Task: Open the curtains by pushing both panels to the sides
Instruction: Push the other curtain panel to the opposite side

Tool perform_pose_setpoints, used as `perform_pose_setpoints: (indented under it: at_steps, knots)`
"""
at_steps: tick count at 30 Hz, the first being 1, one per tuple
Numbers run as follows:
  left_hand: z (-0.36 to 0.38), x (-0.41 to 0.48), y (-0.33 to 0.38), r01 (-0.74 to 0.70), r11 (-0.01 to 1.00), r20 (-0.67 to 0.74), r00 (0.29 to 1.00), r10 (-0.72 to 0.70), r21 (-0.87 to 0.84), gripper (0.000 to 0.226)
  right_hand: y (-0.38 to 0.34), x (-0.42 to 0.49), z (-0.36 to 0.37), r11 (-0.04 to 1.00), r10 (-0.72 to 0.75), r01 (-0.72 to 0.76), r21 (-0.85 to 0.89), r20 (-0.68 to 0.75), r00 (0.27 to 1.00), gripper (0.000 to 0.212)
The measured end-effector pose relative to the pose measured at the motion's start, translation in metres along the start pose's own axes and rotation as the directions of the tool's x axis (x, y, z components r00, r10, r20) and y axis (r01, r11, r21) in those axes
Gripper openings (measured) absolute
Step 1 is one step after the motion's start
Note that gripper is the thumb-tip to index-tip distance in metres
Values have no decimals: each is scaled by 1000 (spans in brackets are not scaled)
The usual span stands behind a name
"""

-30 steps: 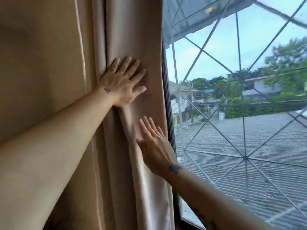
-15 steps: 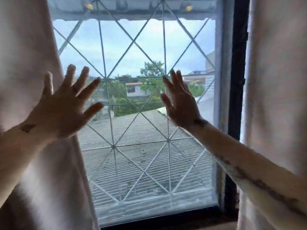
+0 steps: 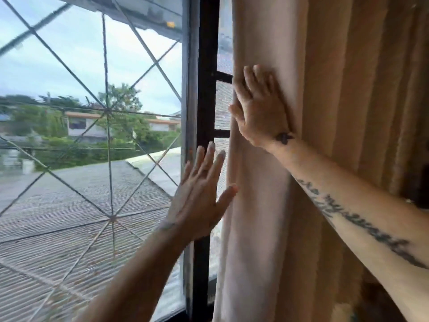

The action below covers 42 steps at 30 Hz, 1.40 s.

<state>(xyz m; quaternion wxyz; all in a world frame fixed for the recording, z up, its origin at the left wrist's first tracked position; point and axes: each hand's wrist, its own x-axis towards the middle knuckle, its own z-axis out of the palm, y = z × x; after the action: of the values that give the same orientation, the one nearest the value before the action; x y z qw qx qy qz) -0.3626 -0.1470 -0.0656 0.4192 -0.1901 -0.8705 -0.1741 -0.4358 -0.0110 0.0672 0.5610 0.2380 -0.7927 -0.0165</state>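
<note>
The right curtain panel [image 3: 260,217], pale beige and gathered in folds, hangs at the right side of the window. My right hand [image 3: 261,112] lies flat against its left edge, fingers up and apart, pressing on the fabric. My left hand [image 3: 199,201] is held up lower down, fingers spread, just left of that edge; only its thumb is close to the fabric, and I cannot tell whether it touches. The left curtain panel is out of view.
A black window frame post [image 3: 206,66] stands just left of the curtain edge. The glass pane with a diagonal metal grille [image 3: 108,110] fills the left half, with rooftops and trees outside. Ribbed brown folds [image 3: 371,89] fill the far right.
The view has swung from the left panel, past the bare window, to the right panel. Both hands moved right; my right hand now presses the right panel's edge.
</note>
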Motion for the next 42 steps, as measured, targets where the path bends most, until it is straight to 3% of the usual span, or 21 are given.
perform_pose_setpoints:
  at_steps: [5, 8, 14, 18, 23, 26, 29, 33, 42]
  knots:
    - [81, 5, 48, 132, 936, 73, 991, -114, -327, 75, 23, 1, 7, 998, -28, 30, -56, 39, 999, 59]
    - [113, 13, 67, 180, 891, 62, 984, -170, -416, 78, 38, 3, 9, 996, -37, 39, -75, 19, 999, 59]
    - [148, 26, 100, 225, 878, 49, 973, -225, -423, 92, 58, 4, 13, 994, -18, 22, -109, 40, 999, 59]
    - [164, 39, 106, 240, 892, 26, 968, -249, -384, 73, 74, 1, 15, 990, -18, 22, -137, 29, 999, 59]
    - [185, 47, 107, 126, 911, 38, 992, -121, -393, 54, 99, -8, 22, 988, 6, 1, -152, 43, 999, 58]
    - [202, 55, 113, 133, 911, 50, 991, -124, -391, 53, 113, -14, 28, 986, 15, -5, -164, 56, 998, 59]
    - [218, 65, 126, 164, 917, 3, 985, -175, -363, 70, 126, -17, 32, 986, 15, -6, -169, 52, 999, 59]
    - [239, 81, 130, 207, 900, 8, 975, -221, -382, 57, 141, -17, 36, 981, 0, 8, -195, 39, 999, 59]
    - [277, 104, 143, 73, 918, -92, 989, -118, -389, 52, 194, -24, 58, 930, 16, -16, -366, -4, 1000, 65]
